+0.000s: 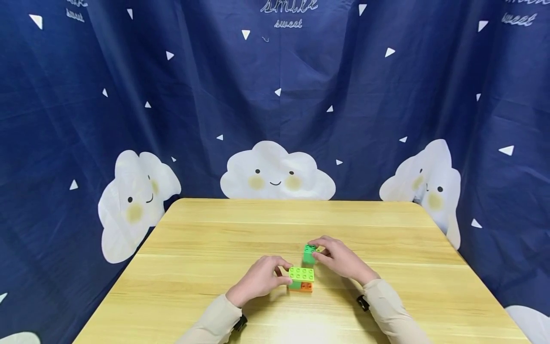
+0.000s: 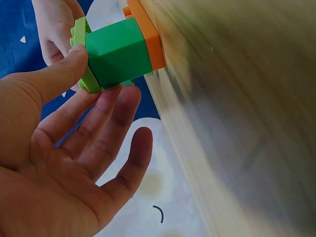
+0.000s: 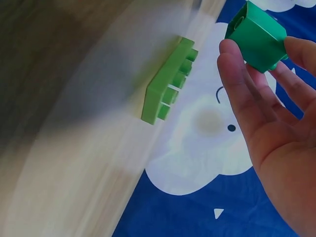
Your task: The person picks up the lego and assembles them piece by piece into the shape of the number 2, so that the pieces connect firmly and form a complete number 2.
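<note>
A small stack of toy building bricks stands on the table: an orange plate [image 1: 307, 287] at the bottom, a green brick [image 2: 118, 53] on its left part, and a lime-green studded plate [image 1: 301, 274] across the top. My left hand [image 1: 263, 279] holds the stack at its left end, thumb and fingertips on the lime plate's edges. Behind the stack, my right hand [image 1: 341, 260] pinches another green brick [image 3: 257, 37] between thumb and fingers. That brick is raised off the table, its hollow underside partly showing in the right wrist view.
Another lime-green plate [image 3: 168, 81] lies on the table near the right hand, mostly hidden behind it in the head view. The wooden table [image 1: 193, 248] has rounded far corners. A dark blue curtain [image 1: 206, 95] with clouds hangs around it.
</note>
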Tool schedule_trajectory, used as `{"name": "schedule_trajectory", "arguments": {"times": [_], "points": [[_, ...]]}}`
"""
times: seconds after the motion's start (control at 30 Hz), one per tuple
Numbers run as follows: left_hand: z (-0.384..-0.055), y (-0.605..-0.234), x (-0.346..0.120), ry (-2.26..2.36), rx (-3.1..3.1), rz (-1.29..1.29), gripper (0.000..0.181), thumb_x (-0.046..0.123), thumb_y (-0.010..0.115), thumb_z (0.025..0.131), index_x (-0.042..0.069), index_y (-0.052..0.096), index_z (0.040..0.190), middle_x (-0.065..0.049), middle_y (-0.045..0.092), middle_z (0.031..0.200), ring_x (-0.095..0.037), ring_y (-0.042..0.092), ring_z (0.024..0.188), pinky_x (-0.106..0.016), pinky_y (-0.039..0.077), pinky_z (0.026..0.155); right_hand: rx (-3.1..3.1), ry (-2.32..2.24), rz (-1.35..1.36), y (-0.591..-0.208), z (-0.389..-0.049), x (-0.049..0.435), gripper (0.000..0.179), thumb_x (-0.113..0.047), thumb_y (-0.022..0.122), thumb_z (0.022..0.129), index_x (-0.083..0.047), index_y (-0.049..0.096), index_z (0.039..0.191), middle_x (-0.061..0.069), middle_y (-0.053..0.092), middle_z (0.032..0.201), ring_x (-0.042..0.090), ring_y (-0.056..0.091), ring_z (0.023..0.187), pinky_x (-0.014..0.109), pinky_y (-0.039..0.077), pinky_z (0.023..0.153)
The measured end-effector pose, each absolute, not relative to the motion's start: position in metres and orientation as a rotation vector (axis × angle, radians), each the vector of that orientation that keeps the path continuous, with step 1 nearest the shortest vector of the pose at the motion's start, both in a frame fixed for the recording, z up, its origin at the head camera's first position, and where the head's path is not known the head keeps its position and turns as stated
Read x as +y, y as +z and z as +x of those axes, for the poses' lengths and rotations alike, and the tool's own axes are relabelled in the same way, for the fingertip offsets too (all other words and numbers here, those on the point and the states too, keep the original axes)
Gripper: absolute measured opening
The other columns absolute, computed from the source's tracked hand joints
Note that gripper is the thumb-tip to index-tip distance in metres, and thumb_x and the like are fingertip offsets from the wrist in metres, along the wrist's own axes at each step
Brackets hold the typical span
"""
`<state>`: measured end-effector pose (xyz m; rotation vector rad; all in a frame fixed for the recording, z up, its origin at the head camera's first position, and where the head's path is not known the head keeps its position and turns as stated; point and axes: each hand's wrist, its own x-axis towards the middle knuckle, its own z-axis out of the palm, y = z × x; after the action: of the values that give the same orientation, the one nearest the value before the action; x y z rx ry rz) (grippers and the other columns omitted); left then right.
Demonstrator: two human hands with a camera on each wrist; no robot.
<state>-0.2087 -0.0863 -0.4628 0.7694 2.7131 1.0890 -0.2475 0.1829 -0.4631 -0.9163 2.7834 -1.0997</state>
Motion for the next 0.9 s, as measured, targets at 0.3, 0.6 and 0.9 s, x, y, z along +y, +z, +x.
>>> {"name": "schedule_trajectory", "arguments": {"times": [0.3, 0.6, 0.9], "points": [[-0.209, -0.464, -0.086, 1.084, 2.713, 0.769, 0.033, 0.025, 0.082, 0.088, 0.012, 0.076, 0.118, 0.000, 0.075, 0.111, -0.001, 0.062, 0.079, -0.022, 0.050, 0.067, 2.826, -1.094, -0.929, -0.456, -0.242, 0.188, 0.035, -0.027, 0.060, 0.105, -0.011, 0.063, 0.136, 0.004, 0.065, 0.125, 0.014, 0.070, 0.097, 0.028, 0.058, 0.082], [-0.209, -0.465, -0.087, 1.082, 2.717, 0.742, 0.033, 0.025, 0.082, 0.088, 0.012, 0.077, 0.117, 0.002, 0.075, 0.110, 0.001, 0.061, 0.078, -0.022, 0.050, 0.067, 2.817, -1.130, -0.954, -0.448, -0.233, 0.187, 0.036, -0.025, 0.059, 0.105, -0.010, 0.062, 0.138, 0.001, 0.064, 0.124, 0.012, 0.070, 0.096, 0.027, 0.059, 0.082], [-0.210, -0.465, -0.086, 1.084, 2.708, 0.749, 0.033, 0.025, 0.082, 0.088, 0.011, 0.077, 0.117, 0.002, 0.075, 0.109, 0.000, 0.062, 0.078, -0.021, 0.050, 0.066, 2.815, -1.119, -0.983, -0.443, -0.226, 0.183, 0.036, -0.026, 0.058, 0.106, -0.014, 0.061, 0.140, -0.002, 0.063, 0.125, 0.010, 0.069, 0.097, 0.028, 0.059, 0.084]]}}
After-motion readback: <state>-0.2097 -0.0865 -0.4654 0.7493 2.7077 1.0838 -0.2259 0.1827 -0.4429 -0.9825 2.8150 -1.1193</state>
